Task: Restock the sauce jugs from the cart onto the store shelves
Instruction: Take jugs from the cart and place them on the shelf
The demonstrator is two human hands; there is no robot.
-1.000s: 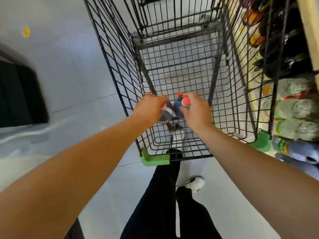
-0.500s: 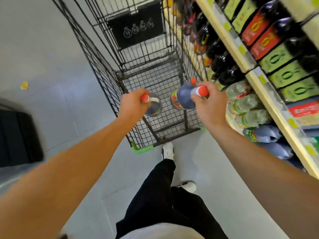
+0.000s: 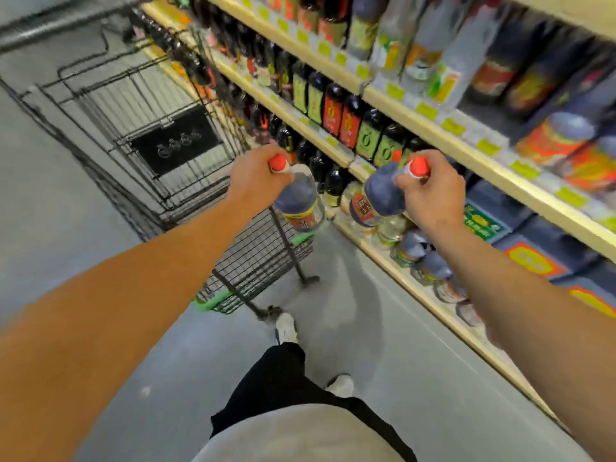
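Grey floor (image 3: 383, 328) ran down a shop aisle in the head view, with the wire cart (image 3: 160, 155) on the left and long shelves (image 3: 433, 128) of dark bottles and labelled jugs on the right. As far as could be seen, the cart basket looked bare of stock, though blur hid part of it, so these two jugs may well have been the last of the load; that was a judgement only. Neither jug had yet reached a shelf. The left hand (image 3: 256, 178) was clenched around the red-capped handle of one sauce jug (image 3: 300, 205), which hung below it over the near corner of the cart. The right hand (image 3: 433, 195) gripped the second jug (image 3: 376, 198) the same way, its body tilted toward the lower shelf, near similar jugs (image 3: 423, 258) lying in a row on the bottom shelf. Both arms were stretched forward at about the same height, the right closer to the shelving. Setting both jugs down remained to be done.
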